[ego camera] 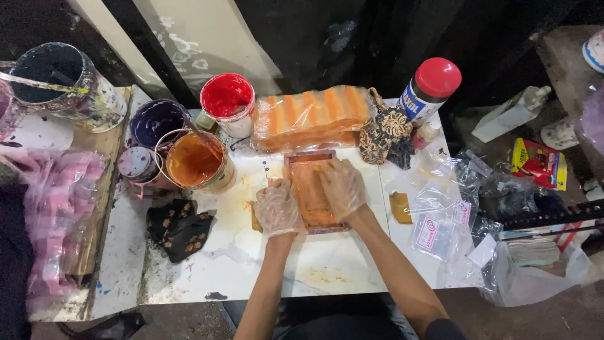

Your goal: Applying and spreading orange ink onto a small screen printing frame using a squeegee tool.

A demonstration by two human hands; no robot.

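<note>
Both your hands are in thin clear gloves and rest on the frame (313, 191), a small rectangular orange-stained one lying flat near the middle of the bench (327, 264). It probably lies flat so you can press down on it from above.

Your left hand (277, 208) sits at the frame's left edge, fingers (284, 189) curled loosely together over the rim, seemingly steadying that side. Your right hand (343, 187) lies palm-down over its right half, fingers (327, 169) flat and close together, pointing towards the top edge. Neither hand pinches anything; both simply press or hold.

The paint pots stand within reach at the bench's upper left: an orange pot (195, 161), a red pot (228, 99) and a purple pot (156, 122). Just behind the frame lies an orange-striped bundle (311, 115) wrapped in clear plastic. A dark printed cloth (178, 228) lies left of your left hand, and clear bags (440, 214) lie to the right.
</note>
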